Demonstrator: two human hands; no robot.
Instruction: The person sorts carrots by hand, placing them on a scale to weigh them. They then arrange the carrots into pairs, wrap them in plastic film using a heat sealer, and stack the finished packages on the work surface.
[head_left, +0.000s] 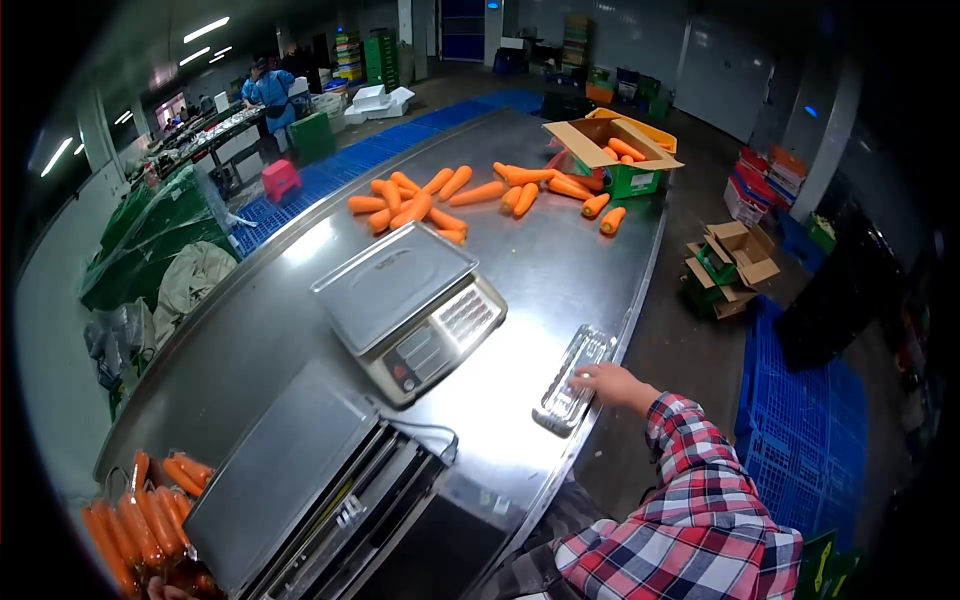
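My right hand (612, 384) reaches over the right edge of the steel table. Its fingers are closed at the side of a clear plastic tray (566, 400), which lies lengthwise along that edge. At the bottom left corner only a bit of my left hand (168, 591) shows, low against the wrapped packs of carrots (140, 525); its fingers are mostly hidden. A weighing scale (400, 300) with a bare metal platform and keypad stands in the middle. Nearer to me is a wrapping machine (290, 470) with a flat grey top.
Loose carrots (420, 205) lie along the far side of the steel table (540, 300). A cardboard-lined carton of carrots (630, 150) stands at the far right corner. Blue pallets (805, 420) and opened boxes (730, 265) are on the floor at right. People (272, 92) work in the background.
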